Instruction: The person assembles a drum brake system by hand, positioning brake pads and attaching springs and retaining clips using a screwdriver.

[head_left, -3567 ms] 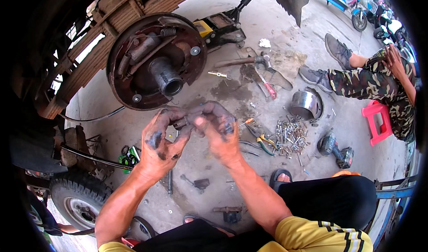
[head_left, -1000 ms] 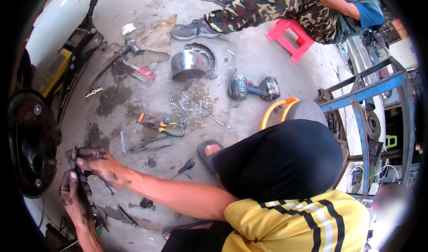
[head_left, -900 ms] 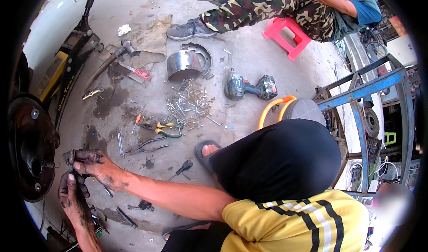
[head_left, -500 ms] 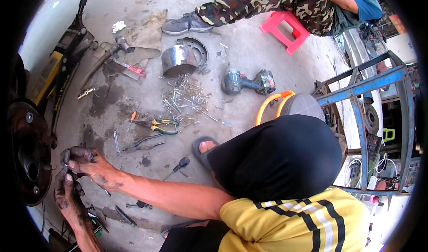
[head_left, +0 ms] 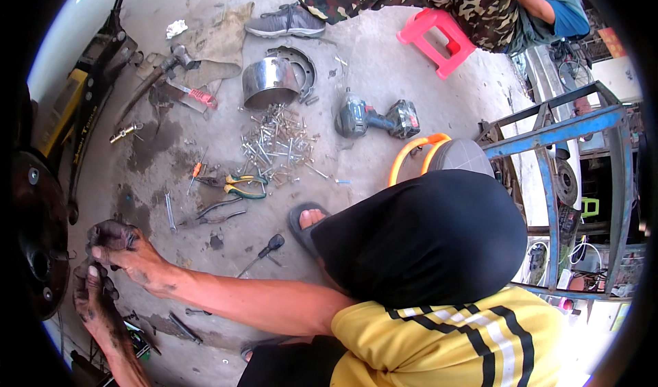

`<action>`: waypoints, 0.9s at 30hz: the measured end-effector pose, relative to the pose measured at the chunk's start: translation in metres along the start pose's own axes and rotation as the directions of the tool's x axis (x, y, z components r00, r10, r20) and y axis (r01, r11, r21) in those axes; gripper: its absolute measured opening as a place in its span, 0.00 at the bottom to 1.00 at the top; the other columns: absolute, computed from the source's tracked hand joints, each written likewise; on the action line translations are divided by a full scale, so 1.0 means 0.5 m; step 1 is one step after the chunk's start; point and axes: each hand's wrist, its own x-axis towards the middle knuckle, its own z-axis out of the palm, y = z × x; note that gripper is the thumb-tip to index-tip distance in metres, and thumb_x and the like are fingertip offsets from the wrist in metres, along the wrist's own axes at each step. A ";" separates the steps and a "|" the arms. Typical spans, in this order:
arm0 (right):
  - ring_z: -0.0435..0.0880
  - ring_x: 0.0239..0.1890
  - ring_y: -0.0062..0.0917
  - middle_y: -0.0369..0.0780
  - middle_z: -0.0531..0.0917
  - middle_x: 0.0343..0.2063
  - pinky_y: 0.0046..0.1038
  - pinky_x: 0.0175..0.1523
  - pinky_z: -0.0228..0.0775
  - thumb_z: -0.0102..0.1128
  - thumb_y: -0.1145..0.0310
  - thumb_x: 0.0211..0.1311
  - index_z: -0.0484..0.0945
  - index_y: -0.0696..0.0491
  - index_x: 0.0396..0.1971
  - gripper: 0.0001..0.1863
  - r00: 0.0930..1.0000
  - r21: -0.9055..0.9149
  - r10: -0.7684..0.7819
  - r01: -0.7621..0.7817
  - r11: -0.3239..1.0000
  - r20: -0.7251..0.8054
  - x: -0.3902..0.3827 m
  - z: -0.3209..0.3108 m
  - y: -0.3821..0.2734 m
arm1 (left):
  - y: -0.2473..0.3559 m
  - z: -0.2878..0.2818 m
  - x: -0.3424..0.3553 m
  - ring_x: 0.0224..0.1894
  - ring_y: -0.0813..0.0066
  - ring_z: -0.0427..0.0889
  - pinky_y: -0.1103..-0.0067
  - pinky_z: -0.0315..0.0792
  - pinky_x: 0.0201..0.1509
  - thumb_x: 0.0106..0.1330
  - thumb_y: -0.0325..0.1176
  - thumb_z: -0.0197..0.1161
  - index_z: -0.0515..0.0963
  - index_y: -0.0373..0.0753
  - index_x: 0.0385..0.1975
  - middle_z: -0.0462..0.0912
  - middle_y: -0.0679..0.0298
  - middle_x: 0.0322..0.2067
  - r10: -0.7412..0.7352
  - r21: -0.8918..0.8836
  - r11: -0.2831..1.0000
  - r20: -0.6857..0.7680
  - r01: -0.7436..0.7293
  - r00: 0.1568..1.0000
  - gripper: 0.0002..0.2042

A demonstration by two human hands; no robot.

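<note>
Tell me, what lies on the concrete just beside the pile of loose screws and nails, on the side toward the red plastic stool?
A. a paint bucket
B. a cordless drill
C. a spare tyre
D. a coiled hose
B: a dark cordless drill lies on its side on the concrete, just right of the pile of screws and nails, between it and the red stool.

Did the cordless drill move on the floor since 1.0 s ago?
No. The cordless drill lies just right of the screw pile, as before; only the camera shifted.
</note>
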 end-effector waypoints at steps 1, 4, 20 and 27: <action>0.72 0.39 0.13 0.28 0.78 0.35 0.20 0.44 0.65 0.69 0.63 0.63 0.78 0.54 0.44 0.15 1.000 -0.018 0.019 -0.019 1.000 -0.015 -0.001 -0.008 0.007 | -0.002 0.000 0.001 0.41 0.79 0.76 0.82 0.66 0.42 0.71 0.40 0.60 0.79 0.35 0.47 0.81 0.66 0.41 -0.011 0.009 1.000 -0.008 0.012 1.000 0.14; 0.73 0.40 0.13 0.28 0.79 0.35 0.20 0.44 0.65 0.69 0.63 0.63 0.78 0.54 0.44 0.15 0.998 -0.033 0.046 -0.048 0.998 -0.035 -0.003 -0.012 0.028 | -0.028 -0.017 0.009 0.32 0.82 0.68 0.81 0.60 0.35 0.72 0.43 0.59 0.78 0.37 0.38 0.75 0.71 0.30 -0.011 0.072 0.997 -0.035 0.013 0.999 0.14; 0.73 0.40 0.13 0.28 0.78 0.34 0.21 0.48 0.65 0.67 0.66 0.64 0.78 0.55 0.40 0.10 0.999 0.148 0.038 -0.042 0.988 0.034 -0.035 0.025 0.075 | -0.054 -0.084 -0.017 0.49 0.71 0.77 0.75 0.69 0.56 0.73 0.37 0.57 0.77 0.31 0.49 0.80 0.60 0.46 -0.084 0.014 0.996 -0.018 0.085 0.996 0.15; 0.69 0.37 0.13 0.27 0.75 0.32 0.22 0.44 0.63 0.66 0.64 0.65 0.77 0.54 0.37 0.10 0.994 0.052 0.105 -0.105 0.993 -0.008 -0.058 0.034 0.113 | -0.090 -0.112 -0.039 0.44 0.75 0.75 0.78 0.69 0.49 0.74 0.39 0.56 0.78 0.33 0.45 0.80 0.63 0.41 -0.117 -0.003 0.993 -0.062 0.117 0.991 0.15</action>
